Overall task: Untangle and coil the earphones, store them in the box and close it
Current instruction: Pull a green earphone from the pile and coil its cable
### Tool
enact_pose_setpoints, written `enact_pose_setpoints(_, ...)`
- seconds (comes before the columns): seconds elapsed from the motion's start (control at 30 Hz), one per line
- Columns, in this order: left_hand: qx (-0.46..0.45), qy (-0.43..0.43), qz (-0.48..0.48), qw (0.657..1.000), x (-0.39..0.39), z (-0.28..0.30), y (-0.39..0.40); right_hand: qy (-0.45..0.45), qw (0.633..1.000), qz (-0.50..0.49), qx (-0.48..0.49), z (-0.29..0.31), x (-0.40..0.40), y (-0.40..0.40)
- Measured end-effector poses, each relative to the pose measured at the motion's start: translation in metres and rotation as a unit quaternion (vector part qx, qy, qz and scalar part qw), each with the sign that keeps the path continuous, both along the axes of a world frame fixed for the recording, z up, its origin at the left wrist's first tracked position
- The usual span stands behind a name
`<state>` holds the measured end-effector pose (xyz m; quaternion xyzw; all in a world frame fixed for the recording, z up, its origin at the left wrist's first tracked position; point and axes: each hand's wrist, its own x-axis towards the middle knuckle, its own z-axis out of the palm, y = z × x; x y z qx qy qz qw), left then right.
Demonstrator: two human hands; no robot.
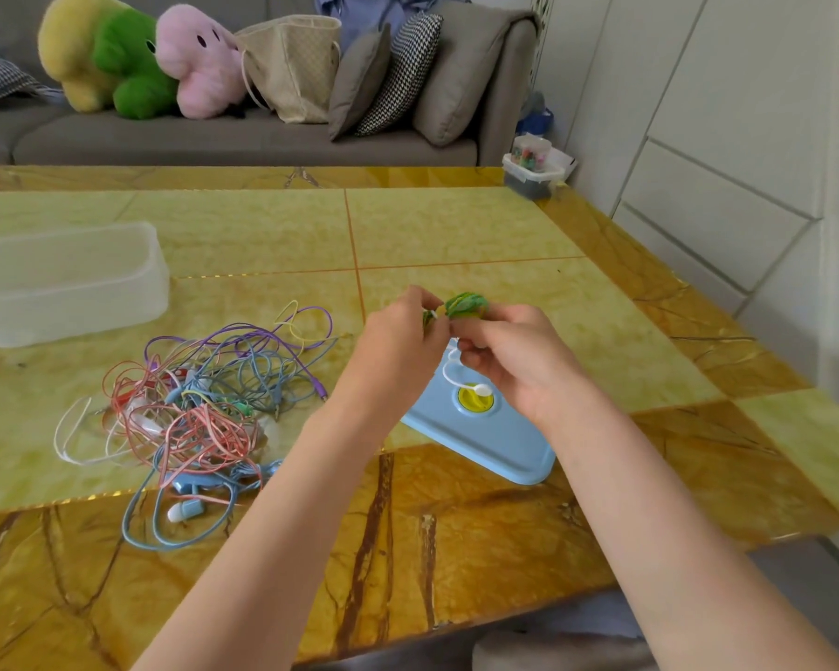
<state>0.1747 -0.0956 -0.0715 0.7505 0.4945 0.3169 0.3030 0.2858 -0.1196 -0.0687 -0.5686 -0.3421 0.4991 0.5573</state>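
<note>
both hands were raised above the counter (456,225), close together. the left hand (398,336) pinched one side of a small green coil of earphone cable (466,303), and the right hand (519,360) had its fingers (475,353) curled around the other side, so the coil sat between the two sets of fingertips. a thin white tie (461,375) hung in a loop below the right hand, its rounded end dangling over the yellow disc on the blue lid (485,438). the lid lay flat on the counter beneath the right wrist.

to the left, a tangled pile of earphones (204,399) rested on the counter, with pink, blue, purple, yellow and white cables knotted through one another and a pale blue earbud at the near edge. further left and back stood the clear plastic box (64,278), uncovered, well apart from the lid. beyond the counter, a grey sofa (243,138) held plush toys (136,60), a bag and cushions.
</note>
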Motion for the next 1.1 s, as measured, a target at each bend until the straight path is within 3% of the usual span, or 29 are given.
enact_pose_setpoints(0.27, -0.113, -0.210, 0.078, 0.968, -0.004, 0.001, 0.008, 0.016, 0.998, -0.039, 0.045, 0.003, -0.015, 0.000)
enact_pose_setpoints(0.33, -0.120, -0.232, 0.098, 0.960, -0.004, -0.001, 0.008, -0.024, 0.997, -0.056, 0.053, 0.001, -0.020, 0.001)
enact_pose_setpoints(0.4, -0.101, -0.211, 0.105, 0.967, -0.005, -0.002, 0.009, -0.134, 0.985, -0.081, 0.075, -0.001, -0.024, 0.003)
enact_pose_setpoints(0.5, -0.072, -0.162, 0.107, 0.978, -0.007, -0.002, 0.010, -0.314, 0.934, -0.097, 0.140, -0.001, -0.030, 0.003)
enact_pose_setpoints(0.67, -0.098, -0.175, 0.112, 0.973, -0.012, -0.001, 0.012, -0.482, 0.827, -0.093, 0.274, -0.007, -0.033, 0.006)
enact_pose_setpoints(0.73, -0.158, -0.248, 0.104, 0.950, -0.014, 0.002, 0.011, -0.524, 0.787, -0.084, 0.314, -0.010, -0.029, 0.008)
enact_pose_setpoints(0.83, -0.261, -0.383, 0.069, 0.884, -0.017, 0.006, 0.010, -0.525, 0.779, -0.081, 0.334, -0.010, -0.024, 0.006)
enact_pose_setpoints(0.9, -0.293, -0.428, 0.061, 0.853, -0.018, 0.007, 0.008, -0.538, 0.763, -0.071, 0.352, -0.009, -0.023, 0.006)
enact_pose_setpoints(1.03, -0.271, -0.358, 0.055, 0.892, -0.022, 0.006, 0.007, -0.602, 0.681, -0.025, 0.416, -0.009, -0.019, 0.009)
enact_pose_setpoints(1.1, -0.275, -0.303, 0.030, 0.912, -0.029, 0.007, 0.009, -0.598, 0.679, 0.003, 0.425, -0.009, -0.015, 0.009)
